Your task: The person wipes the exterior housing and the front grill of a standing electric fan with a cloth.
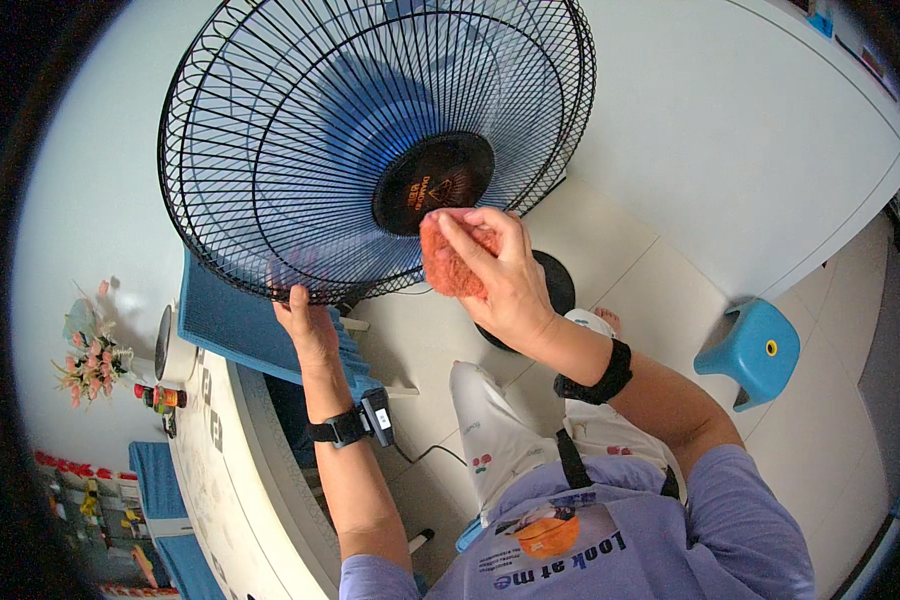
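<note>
A standing electric fan fills the top of the view, its black wire grille facing me and blue blades showing behind the wires. My left hand grips the lower left rim of the grille; the thumb is in front and the fingers are partly hidden behind the wires. In my right hand is a bunched orange-red cloth, held against the grille just below the round black centre badge. Part of the fan's round black base shows on the floor behind my right hand.
A blue-covered chair stands left, beside a white table holding bottles and a round container. Pink flowers are farther left. To the right are a blue plastic stool and a large white panel. A cable crosses the tiles.
</note>
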Demonstrator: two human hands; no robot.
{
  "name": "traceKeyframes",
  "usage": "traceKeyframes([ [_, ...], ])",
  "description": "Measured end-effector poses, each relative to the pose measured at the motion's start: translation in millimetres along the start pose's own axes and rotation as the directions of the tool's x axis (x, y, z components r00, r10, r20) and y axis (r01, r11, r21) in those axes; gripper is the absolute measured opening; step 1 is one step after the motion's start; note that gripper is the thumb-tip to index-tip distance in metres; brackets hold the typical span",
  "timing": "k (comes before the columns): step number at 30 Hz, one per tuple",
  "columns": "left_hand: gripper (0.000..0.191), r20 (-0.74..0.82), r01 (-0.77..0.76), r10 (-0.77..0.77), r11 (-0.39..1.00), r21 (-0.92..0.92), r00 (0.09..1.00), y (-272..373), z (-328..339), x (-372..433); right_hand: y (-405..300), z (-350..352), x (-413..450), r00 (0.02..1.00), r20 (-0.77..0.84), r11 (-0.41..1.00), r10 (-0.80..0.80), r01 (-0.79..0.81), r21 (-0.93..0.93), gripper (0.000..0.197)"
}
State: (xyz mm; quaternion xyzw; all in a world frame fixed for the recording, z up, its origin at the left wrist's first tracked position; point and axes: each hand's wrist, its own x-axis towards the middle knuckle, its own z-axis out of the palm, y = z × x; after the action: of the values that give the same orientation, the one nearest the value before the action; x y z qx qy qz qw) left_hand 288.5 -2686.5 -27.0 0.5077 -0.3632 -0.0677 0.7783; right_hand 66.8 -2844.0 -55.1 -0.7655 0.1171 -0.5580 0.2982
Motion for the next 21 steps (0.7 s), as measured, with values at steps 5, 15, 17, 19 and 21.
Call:
traceKeyframes([
  [5, 0.08, 0.02, -0.01, 0.01, 1.0, -0.005, 1.0, -0.3, 0.0, 0.6, 16.7, -2.4, -1.3, 0.975, -0.196, 0.993, -0.108, 0.115, 0.021, 0.071],
  [15, 0.083, 0.026, -0.013, 0.013, 1.0, -0.007, 1.0, -0.1, 7.7, 0.7, 34.0, 1.1, 8.7, 0.93, -0.358, 0.995, 0.085, -0.057, 0.087, 0.072],
  [17, 0.082, 0.025, -0.01, 0.01, 1.0, -0.01, 1.0, 0.4, 6.0, -0.4, 28.0, 8.3, 10.3, 0.94, -0.339, 0.988, 0.02, 0.034, 0.153, 0.071],
  [19, 0.082, 0.025, -0.01, 0.01, 1.0, -0.016, 1.0, -0.8, 3.1, -0.1, 22.5, 8.3, 8.9, 0.932, -0.36, 0.983, 0.04, 0.028, 0.181, 0.069],
  [21, 0.079, 0.019, -0.014, 0.015, 1.0, -0.013, 1.0, -2.0, 1.0, 0.1, 24.5, 5.3, 3.5, 0.976, -0.22, 1.0, -0.009, 0.009, 0.0, 0.071],
])
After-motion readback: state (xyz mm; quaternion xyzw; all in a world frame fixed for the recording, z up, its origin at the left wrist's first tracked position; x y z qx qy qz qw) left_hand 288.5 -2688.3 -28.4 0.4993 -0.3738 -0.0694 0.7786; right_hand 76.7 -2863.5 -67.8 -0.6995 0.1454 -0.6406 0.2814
